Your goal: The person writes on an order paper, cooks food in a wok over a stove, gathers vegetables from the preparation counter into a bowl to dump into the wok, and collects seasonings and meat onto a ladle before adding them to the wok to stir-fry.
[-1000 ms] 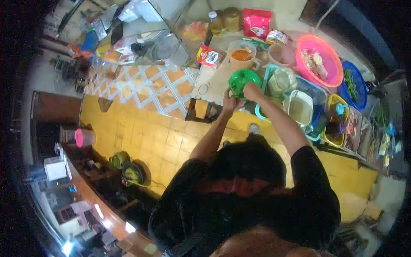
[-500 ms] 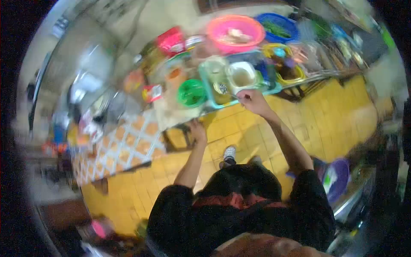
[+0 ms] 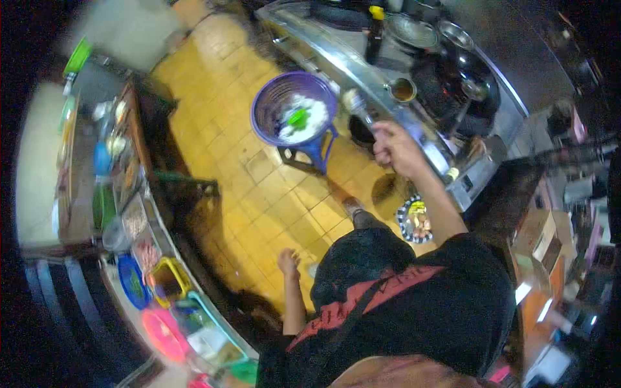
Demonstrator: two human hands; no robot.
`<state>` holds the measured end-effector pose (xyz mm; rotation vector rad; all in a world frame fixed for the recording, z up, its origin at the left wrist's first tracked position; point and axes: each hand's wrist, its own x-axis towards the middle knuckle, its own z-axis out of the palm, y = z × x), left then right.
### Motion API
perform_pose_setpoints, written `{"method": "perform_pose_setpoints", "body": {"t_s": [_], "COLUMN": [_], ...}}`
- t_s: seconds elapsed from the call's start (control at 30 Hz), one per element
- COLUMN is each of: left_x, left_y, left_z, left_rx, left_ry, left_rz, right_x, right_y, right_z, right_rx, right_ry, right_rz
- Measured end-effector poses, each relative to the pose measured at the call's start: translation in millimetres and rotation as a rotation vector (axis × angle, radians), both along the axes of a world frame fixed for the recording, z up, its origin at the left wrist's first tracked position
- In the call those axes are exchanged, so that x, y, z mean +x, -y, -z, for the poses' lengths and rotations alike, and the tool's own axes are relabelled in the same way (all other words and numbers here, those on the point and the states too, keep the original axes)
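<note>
My right hand (image 3: pixel 396 150) is closed around the handle of a metal utensil (image 3: pixel 356 102), whose blurred, pale head points up and left. It is held between a purple basket (image 3: pixel 266 103) and the steel stove counter (image 3: pixel 336 57). The basket holds a white, grainy mass (image 3: pixel 309 116) and a green item (image 3: pixel 297 118). Lower down, my left hand (image 3: pixel 289 262) hangs over the yellow floor with its fingers apart and nothing in it.
A dark wok (image 3: pixel 482 68), a small pot of brown liquid (image 3: pixel 402 90) and a yellow-capped bottle (image 3: pixel 375 39) stand on the stove. At lower left is the food table with a pink basin (image 3: pixel 164 334) and a blue basket (image 3: pixel 134 282). A checkered-rim container (image 3: pixel 416 221) sits below my right forearm.
The view has swung from the food table toward the stove. Both hands have left the green bowl, and my right hand has carried the utensil away from the table.
</note>
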<state>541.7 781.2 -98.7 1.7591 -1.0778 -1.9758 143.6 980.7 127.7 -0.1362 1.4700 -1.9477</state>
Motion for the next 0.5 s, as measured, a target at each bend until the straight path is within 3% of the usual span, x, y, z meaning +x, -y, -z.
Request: {"method": "perform_pose_setpoints", "body": {"t_s": [0.03,0.07,0.1,0.13,0.17,0.2,0.23,0.3,0.33,0.37,0.4,0.43,0.47,0.5], "left_x": [-27.7,-55.5,-81.5,-106.7,-125.0,-137.8,-150.3,-164.4,-165.1,-156.3,-142.7,-131.9,-119.1,-102.7], "left_y": [13.8,23.5,36.5,48.4,54.9,55.7,57.7,56.6,54.5,56.0,54.9,50.7,48.8,44.7], "left_z": [-1.2,-4.8,-5.5,-11.8,-17.1,-26.7,-41.8,-68.2,-69.8,-71.8,-77.5,-85.0,-83.3,-75.3], "left_rx": [-0.041,-0.079,-0.076,-0.125,-0.174,-0.181,-0.26,-0.376,-0.386,-0.35,-0.306,-0.244,-0.253,-0.349], "left_ry": [0.006,0.012,0.019,-0.022,-0.067,-0.064,-0.044,0.031,0.033,0.094,0.162,0.2,0.208,0.244], "left_rz": [0.063,0.109,0.127,0.221,0.305,0.298,0.448,0.617,0.549,0.638,0.718,0.699,0.592,0.683], "right_x": [-22.0,-68.6,-98.0,-145.5,-185.1,-236.3,-276.0,-343.5,-341.5,-338.9,-347.3,-355.2,-359.5,-361.2], "right_y": [-28.5,-59.9,-77.7,-108.7,-136.7,-168.7,-193.9,-242.2,-238.1,-235.0,-243.2,-248.4,-234.9,-236.5], "right_z": [-32.7,-11.8,-21.6,10.1,27.4,56.7,88.1,151.0,134.7,118.2,132.4,137.7,121.2,128.3], "right_rx": [0.036,0.229,0.31,0.208,0.315,0.584,0.727,1.87,1.869,1.855,1.77,1.868,1.865,1.923], "right_ry": [-0.005,-0.175,-0.147,-0.215,-0.385,-0.586,-0.55,-1.359,-1.194,-1.02,-0.934,-1.088,-0.95,-1.286], "right_rz": [0.156,0.33,0.556,0.659,0.673,0.627,0.674,0.116,-0.064,-0.232,-0.2,-0.286,-0.229,-0.152]}}
